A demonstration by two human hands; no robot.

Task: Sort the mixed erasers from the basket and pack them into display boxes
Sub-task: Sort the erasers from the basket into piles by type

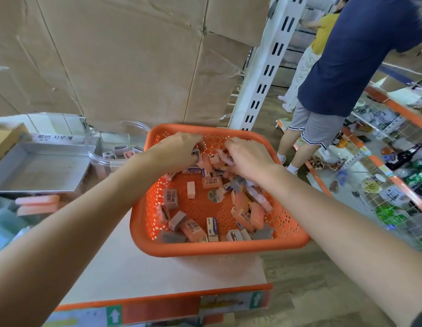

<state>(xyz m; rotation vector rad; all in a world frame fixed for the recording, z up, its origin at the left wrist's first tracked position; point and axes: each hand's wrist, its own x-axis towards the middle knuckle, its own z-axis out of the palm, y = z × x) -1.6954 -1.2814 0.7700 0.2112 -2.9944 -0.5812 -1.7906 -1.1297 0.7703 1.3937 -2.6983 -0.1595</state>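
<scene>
I am digging at the far end of the orange basket on the counter. My left hand grip is pinching an eraser. My right hand grip is curling among the erasers, and I cannot tell whether it is holding any.

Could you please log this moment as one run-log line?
phase: sorting | left hand: grips an eraser | right hand: fingers in eraser pile, grip unclear | orange basket: mostly unsorted

Both your forearms bare, stretched forward, converging. Your left grip palm down, fingers curled, fingertips pinching small eraser. Your right grip just right of it, knuckles up, fingers curled downward; hold unclear. Grips close, not touching.
</scene>
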